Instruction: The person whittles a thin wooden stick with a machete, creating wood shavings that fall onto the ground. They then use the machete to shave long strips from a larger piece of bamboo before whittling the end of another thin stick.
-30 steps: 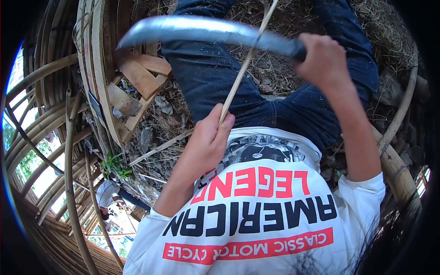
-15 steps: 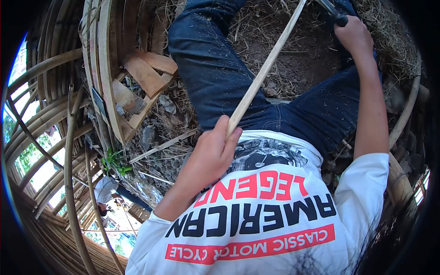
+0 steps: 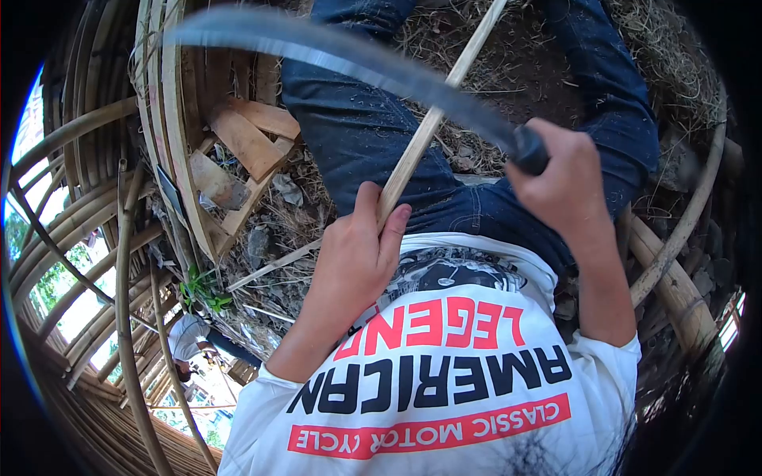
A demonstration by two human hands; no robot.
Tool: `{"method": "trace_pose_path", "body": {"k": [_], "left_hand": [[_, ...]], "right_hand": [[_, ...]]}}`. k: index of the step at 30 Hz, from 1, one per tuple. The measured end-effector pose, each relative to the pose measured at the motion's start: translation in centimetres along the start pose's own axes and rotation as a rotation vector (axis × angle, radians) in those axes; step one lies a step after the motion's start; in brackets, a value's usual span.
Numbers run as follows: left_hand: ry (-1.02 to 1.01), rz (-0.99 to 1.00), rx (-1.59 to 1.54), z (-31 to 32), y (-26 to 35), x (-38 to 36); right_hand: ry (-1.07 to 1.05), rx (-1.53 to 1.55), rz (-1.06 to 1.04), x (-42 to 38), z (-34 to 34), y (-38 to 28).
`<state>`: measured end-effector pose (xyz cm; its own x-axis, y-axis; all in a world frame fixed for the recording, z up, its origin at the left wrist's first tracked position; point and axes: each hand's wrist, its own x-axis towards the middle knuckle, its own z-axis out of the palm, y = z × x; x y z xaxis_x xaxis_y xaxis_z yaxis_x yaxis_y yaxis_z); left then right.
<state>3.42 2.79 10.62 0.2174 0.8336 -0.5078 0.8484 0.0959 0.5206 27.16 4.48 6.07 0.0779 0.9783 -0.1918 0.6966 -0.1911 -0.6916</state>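
Note:
A long pale wooden stick (image 3: 414,153) slants upward between my legs, and my left hand (image 3: 355,262) is closed around its lower end, near my waist. My right hand (image 3: 560,169) grips the black handle of a large curved knife (image 3: 381,70). The blade reaches far to the left, crossing over the stick and over one thigh, and is slightly blurred. Whether the blade touches the stick I cannot tell.
Wooden offcuts (image 3: 250,143) lie on the littered ground at the left, beside curved planks (image 3: 176,119). Bamboo poles (image 3: 125,278) form a frame further left. A person (image 3: 190,335) bends beyond it. A thick bamboo piece (image 3: 675,293) lies at the right.
My right hand has come down and closer to my body, swinging the knife's blade leftward across the stick. My left hand and the stick have shifted slightly left.

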Motion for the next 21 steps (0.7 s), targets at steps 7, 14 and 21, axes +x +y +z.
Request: {"method": "trace_pose_path", "body": {"k": [7, 14, 21], "left_hand": [[-0.015, -0.037, -0.029, 0.4, -0.2, 0.0], [-0.017, -0.033, -0.120, -0.1, -0.5, 0.4], [-0.040, -0.064, -0.153, -0.6, -0.2, 0.6]], "right_hand": [[-0.212, -0.227, 0.029, -0.3, 2.5, 0.8], [-0.127, -0.299, -0.019, 0.6, 3.3, 1.5], [-0.060, -0.314, -0.063, 1.5, 3.7, 2.3]]}}
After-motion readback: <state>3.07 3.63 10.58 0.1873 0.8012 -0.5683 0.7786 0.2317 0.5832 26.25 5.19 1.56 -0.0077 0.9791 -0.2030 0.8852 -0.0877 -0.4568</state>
